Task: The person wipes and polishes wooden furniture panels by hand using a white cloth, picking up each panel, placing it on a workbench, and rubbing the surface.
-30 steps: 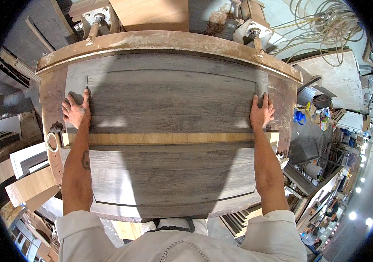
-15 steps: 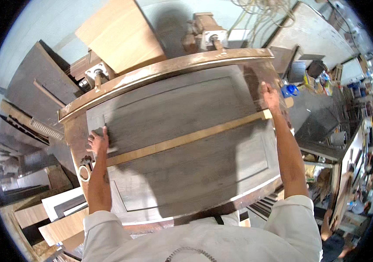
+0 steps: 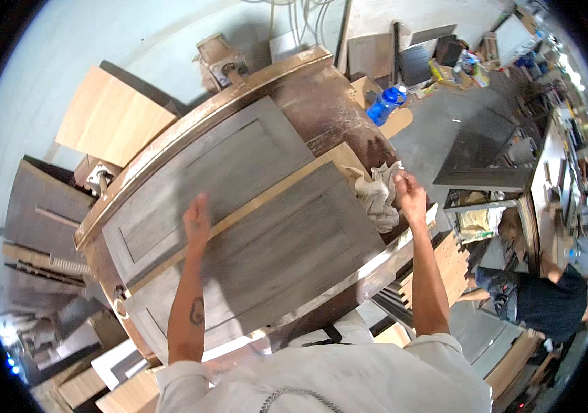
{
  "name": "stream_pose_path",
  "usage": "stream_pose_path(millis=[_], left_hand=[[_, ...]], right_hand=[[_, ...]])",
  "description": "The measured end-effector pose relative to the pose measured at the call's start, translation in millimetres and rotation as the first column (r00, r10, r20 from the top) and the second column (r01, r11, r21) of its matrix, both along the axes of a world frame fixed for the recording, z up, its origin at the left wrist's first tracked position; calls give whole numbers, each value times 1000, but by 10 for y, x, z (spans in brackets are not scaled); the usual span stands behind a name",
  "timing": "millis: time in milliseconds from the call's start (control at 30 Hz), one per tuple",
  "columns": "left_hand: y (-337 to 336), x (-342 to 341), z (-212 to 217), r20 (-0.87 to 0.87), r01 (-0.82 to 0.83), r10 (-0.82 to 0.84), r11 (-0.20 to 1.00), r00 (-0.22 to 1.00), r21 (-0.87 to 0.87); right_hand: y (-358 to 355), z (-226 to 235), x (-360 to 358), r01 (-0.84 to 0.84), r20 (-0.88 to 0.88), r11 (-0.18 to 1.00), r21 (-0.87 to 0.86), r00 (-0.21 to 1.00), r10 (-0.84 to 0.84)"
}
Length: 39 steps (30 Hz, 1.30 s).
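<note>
Two grey framed door panels, a far one (image 3: pixel 191 172) and a near one (image 3: pixel 287 237), lie side by side on a worn brown workbench (image 3: pixel 308 89). A pale wooden strip (image 3: pixel 263 194) runs between them. My left hand (image 3: pixel 197 219), somewhat blurred, is over the panels close to the strip, its fingers loosely extended and holding nothing. At the right end of the bench my right hand (image 3: pixel 411 197) is closed on the edge of a crumpled off-white cloth (image 3: pixel 378 196), which rests beside the near panel and the strip's end.
A raised wooden rail (image 3: pixel 197 141) edges the bench's far side, with a vise (image 3: pixel 228 69) behind it. A blue jug (image 3: pixel 385 105) stands past the right end. Loose boards (image 3: pixel 116 117) lean at the far left. Another person (image 3: pixel 542 296) bends over at the lower right.
My view has swung right. My left hand has come off the panels' left end toward their middle; my right hand has moved nearer and now grips the cloth.
</note>
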<state>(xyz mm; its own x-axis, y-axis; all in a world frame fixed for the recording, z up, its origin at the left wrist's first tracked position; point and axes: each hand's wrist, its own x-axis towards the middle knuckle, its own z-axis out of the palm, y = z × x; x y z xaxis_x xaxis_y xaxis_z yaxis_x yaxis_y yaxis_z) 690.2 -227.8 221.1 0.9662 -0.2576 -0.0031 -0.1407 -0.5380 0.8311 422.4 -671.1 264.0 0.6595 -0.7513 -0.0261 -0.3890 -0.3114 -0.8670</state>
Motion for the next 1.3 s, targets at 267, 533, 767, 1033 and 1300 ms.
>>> stream_pose_path(millis=[267,533,767,1033,1300], left_hand=[[-1481,295,-391,158,169,-330,770,931,616],[-1698,361,-586,111,125,-319,635,941,762],[-1670,442,-646,194,103,-302,742,933,662],[-1589,436,-635,155,112,-267,764,951,635],[-1610,409,-611,134,112,-252,763,959,637]], right_hand=[[-180,-465,193,-619,-456,761,-197,745,488],[-737,-161,1206,142,59,976,-165,989,-134],[-603,-248,3024,131,195,979,157,967,-161],[-327,-811,3700,-276,344,711,647,938,51],[319,-1123,3905,-563,-110,670,-485,799,591]])
